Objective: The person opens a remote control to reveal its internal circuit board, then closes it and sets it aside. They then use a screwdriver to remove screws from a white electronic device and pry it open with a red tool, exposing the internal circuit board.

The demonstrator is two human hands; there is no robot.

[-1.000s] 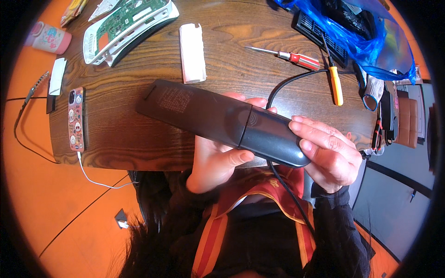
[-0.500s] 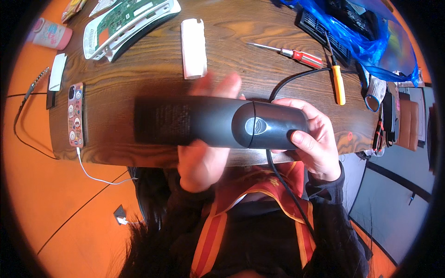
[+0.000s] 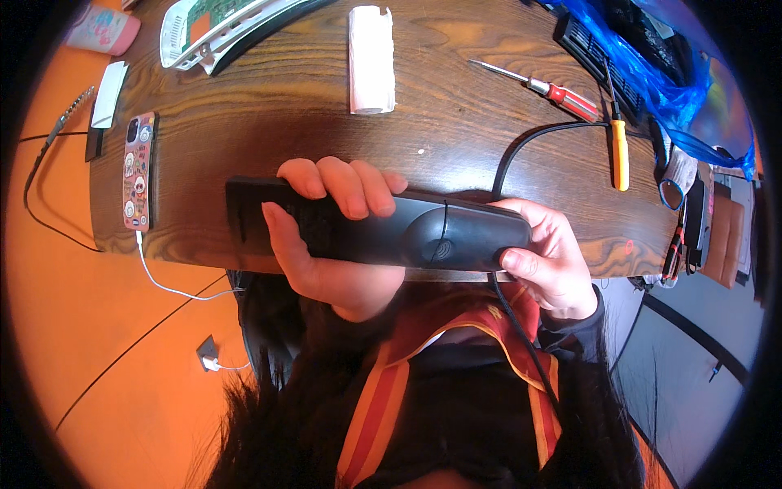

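Note:
Across the middle, over the table's near edge, lies a long black plastic device (image 3: 415, 232), roughly level, with a seam and a small round mark near its right part. My left hand (image 3: 350, 285) wraps its left half from beneath, with the thumb on the near side and the fingers curled over the far edge. The rounded right end is gripped by my right hand (image 3: 562, 265), thumb on top and the other fingers behind. A black cable (image 3: 521, 334) passes behind the device and over my clothing. What the device is for cannot be made out.
On the wooden table (image 3: 440, 138) are a white paper roll (image 3: 371, 61), a red-handled screwdriver (image 3: 562, 96), a yellow-handled screwdriver (image 3: 620, 155) and a blue plastic bag (image 3: 684, 106). A patterned phone (image 3: 138, 175) lies left, below a white housing with a circuit board (image 3: 232, 20).
My left hand, blurred and loosely behind the device before, is now closed around its left half. The device has tilted slightly, and my right hand keeps its hold.

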